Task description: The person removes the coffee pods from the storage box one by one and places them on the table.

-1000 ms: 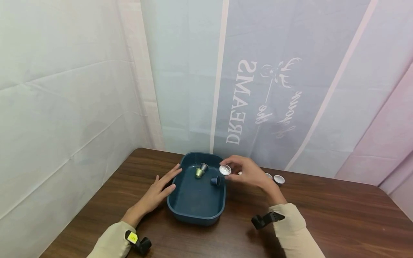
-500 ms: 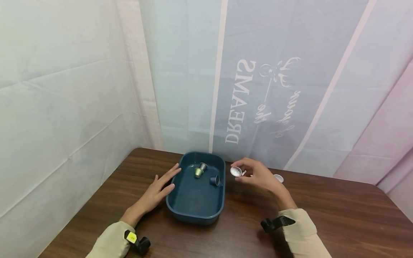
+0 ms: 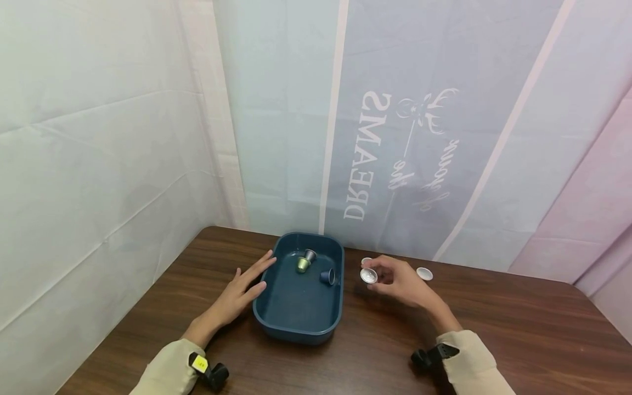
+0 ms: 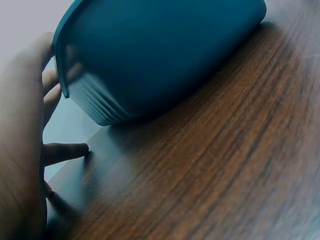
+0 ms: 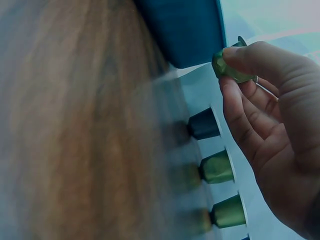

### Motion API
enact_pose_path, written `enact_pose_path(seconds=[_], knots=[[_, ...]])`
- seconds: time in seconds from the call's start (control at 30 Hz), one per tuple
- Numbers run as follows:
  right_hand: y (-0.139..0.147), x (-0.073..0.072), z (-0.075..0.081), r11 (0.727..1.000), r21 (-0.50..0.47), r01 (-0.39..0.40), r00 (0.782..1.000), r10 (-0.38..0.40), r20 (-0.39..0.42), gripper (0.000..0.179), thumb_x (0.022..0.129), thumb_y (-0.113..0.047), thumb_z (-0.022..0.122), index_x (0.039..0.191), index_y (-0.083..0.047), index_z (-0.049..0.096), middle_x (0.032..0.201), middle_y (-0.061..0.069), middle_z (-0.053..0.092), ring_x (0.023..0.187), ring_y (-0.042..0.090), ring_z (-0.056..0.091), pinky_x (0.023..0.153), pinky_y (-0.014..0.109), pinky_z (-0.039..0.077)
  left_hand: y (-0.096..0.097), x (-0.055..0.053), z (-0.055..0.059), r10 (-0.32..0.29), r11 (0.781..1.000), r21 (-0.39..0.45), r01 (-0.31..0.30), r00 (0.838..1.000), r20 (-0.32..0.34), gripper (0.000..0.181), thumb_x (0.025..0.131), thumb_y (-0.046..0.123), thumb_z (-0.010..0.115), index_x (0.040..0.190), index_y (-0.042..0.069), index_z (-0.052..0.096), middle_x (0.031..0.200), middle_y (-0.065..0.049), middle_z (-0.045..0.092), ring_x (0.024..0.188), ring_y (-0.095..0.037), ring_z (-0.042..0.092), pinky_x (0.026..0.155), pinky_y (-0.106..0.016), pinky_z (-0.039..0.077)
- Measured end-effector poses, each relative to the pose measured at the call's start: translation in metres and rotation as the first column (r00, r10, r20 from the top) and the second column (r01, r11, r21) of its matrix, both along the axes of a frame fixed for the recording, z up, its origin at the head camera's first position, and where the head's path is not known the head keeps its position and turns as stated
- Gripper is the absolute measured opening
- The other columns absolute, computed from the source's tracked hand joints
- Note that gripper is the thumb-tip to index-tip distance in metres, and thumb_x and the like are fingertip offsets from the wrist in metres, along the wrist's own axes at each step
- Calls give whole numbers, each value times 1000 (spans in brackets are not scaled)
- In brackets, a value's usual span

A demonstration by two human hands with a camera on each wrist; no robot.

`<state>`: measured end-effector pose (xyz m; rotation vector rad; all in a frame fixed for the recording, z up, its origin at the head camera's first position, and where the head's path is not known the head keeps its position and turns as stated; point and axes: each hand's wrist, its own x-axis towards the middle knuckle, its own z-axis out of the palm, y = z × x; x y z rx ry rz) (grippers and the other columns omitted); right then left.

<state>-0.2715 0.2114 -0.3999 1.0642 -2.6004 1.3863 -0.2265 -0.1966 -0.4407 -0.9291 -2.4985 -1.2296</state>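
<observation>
My right hand (image 3: 402, 282) pinches a green coffee capsule (image 5: 232, 67) between thumb and fingers, just right of a dark blue plastic basin (image 3: 298, 332). Its silver lid faces up in the head view; whether its base touches the table cannot be told. On the basin's left side, my left hand (image 3: 239, 293) has its fingers extended, with fingertips at the rim. Inside the basin lie a light green capsule (image 3: 303, 265), a dark capsule with a silver rim (image 3: 310, 255) and a dark blue capsule (image 3: 327, 276).
Beyond the right hand, several capsules stand in a row, among them a dark blue capsule (image 5: 204, 124) and two green ones (image 5: 218, 167). One white-lidded capsule (image 3: 424, 274) shows right of the hand. A hanging printed cloth (image 3: 281, 137) borders the wooden table (image 3: 523, 329) at the back.
My right hand has moved right and nearer to me, from the basin's right rim to over the table, still pinching the capsule. The left hand stays at the basin.
</observation>
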Motion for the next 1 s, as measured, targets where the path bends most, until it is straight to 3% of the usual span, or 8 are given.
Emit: enact_pose_path(seconds=[0.2, 0.37, 0.67, 1.0], knots=[[5, 0, -12, 999, 29, 33, 999, -32, -5, 41, 80, -11, 78, 118, -9, 63, 98, -1, 65, 80, 15, 66, 69, 29, 55, 0, -1, -2, 5, 1000, -2, -5, 1000, 1, 52, 101, 18, 45, 151, 18, 31, 158, -8, 19, 139, -33, 26, 94, -79, -1], [5, 1, -17, 998, 34, 52, 997, -50, -51, 41, 78, -3, 79, 116, -7, 64, 95, 2, 65, 77, 15, 65, 65, 28, 55, 0, -1, -2, 10, 1000, 1, -10, 1000, -2, 52, 101, 18, 46, 151, 18, 32, 158, -7, 19, 140, -33, 25, 94, -78, -1], [-8, 21, 3, 997, 58, 49, 998, -46, -51, 38, 76, 8, 75, 112, 4, 63, 94, 14, 62, 75, 24, 65, 65, 30, 55, 0, -1, 1, 5, 1000, 2, -5, 1000, -13, 52, 101, 17, 46, 151, 16, 32, 158, -6, 19, 139, -34, 26, 93, -80, 0], [-7, 24, 1, 996, 70, 61, 995, -55, -79, 37, 77, 6, 76, 111, 2, 64, 92, 12, 63, 73, 23, 64, 63, 28, 54, 0, -2, 0, 2, 1000, -7, -2, 1000, -2, 52, 101, 18, 45, 151, 17, 31, 157, -11, 19, 140, -34, 25, 93, -80, 0]])
